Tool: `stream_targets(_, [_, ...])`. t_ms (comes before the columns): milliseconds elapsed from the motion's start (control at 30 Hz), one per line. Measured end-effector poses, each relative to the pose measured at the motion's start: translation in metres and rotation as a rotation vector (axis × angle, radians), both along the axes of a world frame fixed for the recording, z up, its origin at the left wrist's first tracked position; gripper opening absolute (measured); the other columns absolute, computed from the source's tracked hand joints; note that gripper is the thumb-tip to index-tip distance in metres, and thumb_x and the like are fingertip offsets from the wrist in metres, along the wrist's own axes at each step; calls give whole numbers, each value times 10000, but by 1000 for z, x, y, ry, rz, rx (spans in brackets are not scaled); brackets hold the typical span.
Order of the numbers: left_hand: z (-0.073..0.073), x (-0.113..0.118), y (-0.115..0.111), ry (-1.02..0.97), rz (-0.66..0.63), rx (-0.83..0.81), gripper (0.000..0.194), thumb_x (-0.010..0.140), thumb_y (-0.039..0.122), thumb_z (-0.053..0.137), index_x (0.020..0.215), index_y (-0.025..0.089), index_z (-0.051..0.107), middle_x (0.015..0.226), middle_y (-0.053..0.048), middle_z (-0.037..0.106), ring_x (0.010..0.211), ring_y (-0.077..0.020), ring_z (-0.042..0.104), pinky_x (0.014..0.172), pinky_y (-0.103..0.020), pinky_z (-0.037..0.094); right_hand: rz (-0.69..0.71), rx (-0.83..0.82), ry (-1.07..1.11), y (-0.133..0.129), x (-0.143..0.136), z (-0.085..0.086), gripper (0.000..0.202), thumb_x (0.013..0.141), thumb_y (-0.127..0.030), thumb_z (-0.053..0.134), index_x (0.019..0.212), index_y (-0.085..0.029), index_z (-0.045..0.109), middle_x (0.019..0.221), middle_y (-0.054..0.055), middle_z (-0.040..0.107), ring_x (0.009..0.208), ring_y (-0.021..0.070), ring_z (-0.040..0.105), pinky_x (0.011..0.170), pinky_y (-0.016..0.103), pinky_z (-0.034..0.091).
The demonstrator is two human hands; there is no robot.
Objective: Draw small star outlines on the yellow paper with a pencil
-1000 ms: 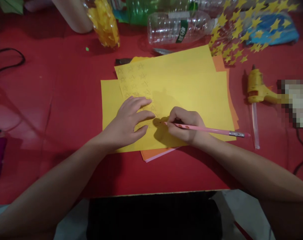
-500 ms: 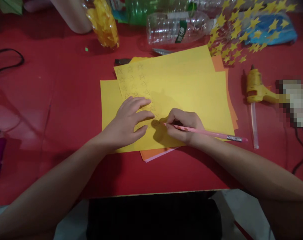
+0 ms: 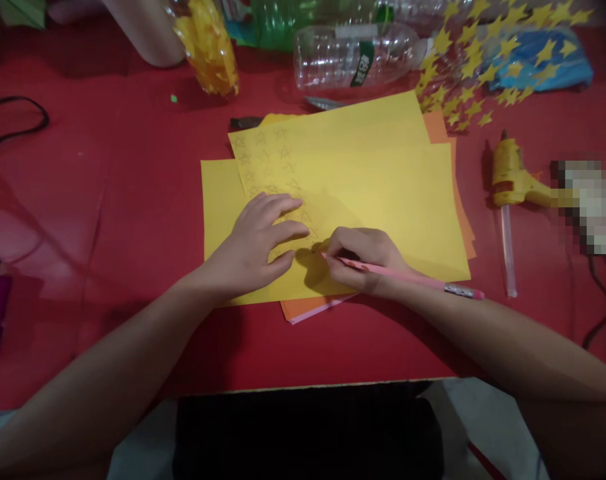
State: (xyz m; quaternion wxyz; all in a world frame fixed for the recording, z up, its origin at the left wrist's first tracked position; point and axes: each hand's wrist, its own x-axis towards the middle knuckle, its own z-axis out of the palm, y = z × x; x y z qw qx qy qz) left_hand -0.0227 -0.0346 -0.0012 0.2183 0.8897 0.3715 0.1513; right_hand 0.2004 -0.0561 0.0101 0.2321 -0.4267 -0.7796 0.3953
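My right hand (image 3: 365, 260) is closed around a pink pencil (image 3: 407, 272), its tip down at the yellow paper (image 3: 373, 173). Small pencil-drawn stars (image 3: 260, 138) run in columns along the left part of that sheet. Across some of the drawings lies my left hand (image 3: 263, 240), fingers spread and resting on the paper, holding nothing. It is just left of the pencil tip. More yellow sheets lie beneath, with orange paper (image 3: 303, 309) and a pink edge showing below them.
A yellow glue gun (image 3: 507, 173) with a clear glue stick lies at the right. Behind the paper are a clear plastic bottle (image 3: 333, 63), scissors (image 3: 325, 103), cut yellow stars (image 3: 467, 67), a blue packet (image 3: 547, 60) and a container of yellow pieces (image 3: 207, 50). The red table (image 3: 333, 353) ends near me.
My right hand has shifted slightly left and toward me, and the pencil's eraser end has swung lower. My left hand stays in place.
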Motion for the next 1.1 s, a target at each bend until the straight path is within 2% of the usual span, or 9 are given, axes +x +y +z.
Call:
stream_targets(400, [1,0,0,1,5,-10,263,923,285,459,1117,226,628,1416,-110,491,1373,-294,393,1174,-553,253,57,82,0,2,0,-3,114,779,-203,499,674,-232,464,579,-44,455,503,102,364,500,243,291])
stream_targets(733, [1,0,0,-21,-6,15,269,921,282,467,1106,196,642,1397,-140,501,1349,-301,414,1152,-540,288,46,47,54,0,0,-3,123,785,-213,523,668,-219,485,571,-54,464,493,84,381,485,231,299])
stream_targets(833, [-1,0,1,-22,-6,29,263,903,261,480,1103,208,644,1382,-127,512,1328,-298,433,1140,-542,304,-101,26,150,0,0,-5,123,794,-258,552,689,-218,501,559,-63,479,480,82,403,470,223,317])
stream_targets(900, [-3,0,2,-23,-3,35,268,889,245,492,1109,215,642,1376,-118,517,1320,-295,439,1131,-531,322,-336,62,180,2,1,-7,113,816,-277,552,727,-219,516,592,-49,523,508,95,449,488,230,359])
stream_targets(933, [-4,0,2,-23,0,36,272,885,240,497,1116,217,639,1377,-114,517,1321,-293,438,1130,-525,327,-391,79,181,4,1,-8,80,819,-271,558,767,-215,535,678,-24,588,574,109,515,534,241,409])
stream_targets(1033, [-5,0,1,-34,20,17,289,883,248,508,1151,220,614,1397,-104,509,1329,-282,441,1164,-535,288,-444,184,201,13,7,-10,86,844,-269,551,887,-210,595,916,44,677,823,168,641,701,297,510])
stream_targets(1100, [-3,1,-1,-57,37,-9,312,886,261,511,1180,208,596,1404,-109,506,1325,-276,456,1181,-550,263,-421,196,204,18,13,-12,173,915,-287,476,1000,-209,605,907,50,697,838,180,670,756,334,537])
